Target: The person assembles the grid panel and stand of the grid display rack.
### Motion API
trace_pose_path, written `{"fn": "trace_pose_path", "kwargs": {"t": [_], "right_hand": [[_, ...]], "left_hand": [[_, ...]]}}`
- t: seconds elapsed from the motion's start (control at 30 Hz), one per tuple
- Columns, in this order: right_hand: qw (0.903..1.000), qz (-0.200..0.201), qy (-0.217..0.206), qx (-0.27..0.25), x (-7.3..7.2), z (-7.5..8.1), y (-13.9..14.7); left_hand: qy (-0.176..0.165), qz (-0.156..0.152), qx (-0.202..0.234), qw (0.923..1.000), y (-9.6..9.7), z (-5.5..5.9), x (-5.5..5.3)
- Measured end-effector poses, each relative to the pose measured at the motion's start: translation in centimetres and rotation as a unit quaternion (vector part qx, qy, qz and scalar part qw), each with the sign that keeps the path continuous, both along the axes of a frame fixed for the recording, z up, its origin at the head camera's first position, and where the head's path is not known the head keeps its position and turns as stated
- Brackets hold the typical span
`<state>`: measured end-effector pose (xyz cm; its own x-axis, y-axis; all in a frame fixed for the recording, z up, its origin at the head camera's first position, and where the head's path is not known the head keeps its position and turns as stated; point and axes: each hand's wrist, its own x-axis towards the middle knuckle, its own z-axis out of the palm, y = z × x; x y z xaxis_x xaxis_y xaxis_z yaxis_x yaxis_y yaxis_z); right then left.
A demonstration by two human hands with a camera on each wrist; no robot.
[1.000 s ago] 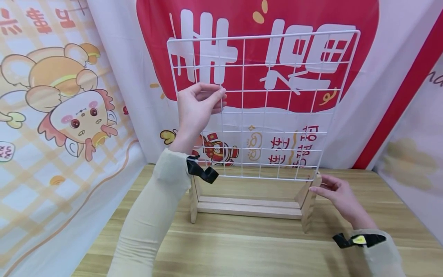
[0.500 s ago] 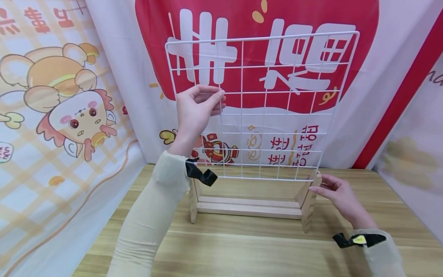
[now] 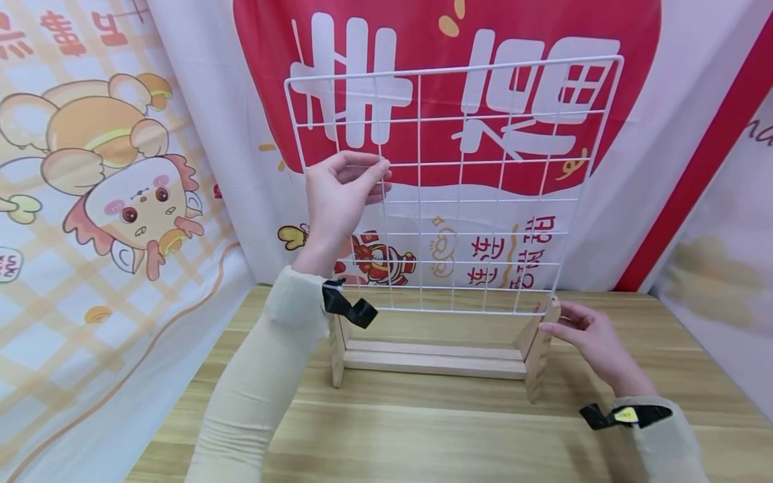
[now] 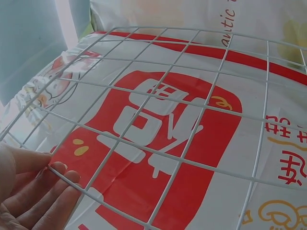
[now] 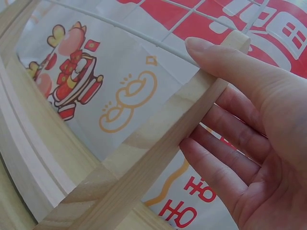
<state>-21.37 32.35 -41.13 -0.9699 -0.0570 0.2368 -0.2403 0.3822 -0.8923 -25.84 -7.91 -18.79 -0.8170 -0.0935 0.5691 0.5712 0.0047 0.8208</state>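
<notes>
A white wire grid panel (image 3: 419, 164) stands up from a light wooden stand (image 3: 435, 363), its lower edge level with the tops of the stand's two uprights. My left hand (image 3: 338, 194) pinches one of the panel's wires on the left side, thumb in front. The left wrist view shows the fingertips of that hand (image 4: 33, 191) curled at a wire of the grid (image 4: 181, 159). At the stand's right upright (image 5: 139, 163), my right hand (image 5: 268, 110) grips near the top between thumb and fingers. The left upright's top is partly hidden by my left forearm.
The stand rests on a wood-grain table (image 3: 410, 436). Behind it hangs a white cloth with a large red print (image 3: 435, 40). A cartoon-printed cloth (image 3: 121, 194) closes off the left side, and another pale cloth (image 3: 712, 268) the right.
My left hand has shifted slightly left and down with the panel, whose top left corner has dropped a little. The right hand and the stand have stayed nearly in place.
</notes>
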Motion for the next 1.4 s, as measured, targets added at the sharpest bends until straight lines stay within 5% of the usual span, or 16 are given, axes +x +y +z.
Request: {"fn": "trace_pose_path", "kwargs": {"t": [0.77, 1.07, 1.4], "right_hand": [[0.9997, -0.012, -0.009, 0.021, 0.3, 0.5, -0.2], [0.9990, 0.017, 0.022, -0.036, 0.2, 0.1, -0.4], [0.9993, 0.016, 0.016, -0.030, 0.3, 0.0, -0.4]], "left_hand": [[0.011, -0.006, -0.011, 0.9999, 0.0, -0.8, 0.6], [0.013, -0.018, -0.002, 0.9998, -0.4, -1.2, 0.6], [0.013, -0.012, -0.003, 0.9998, -0.6, -1.6, 0.7]]}}
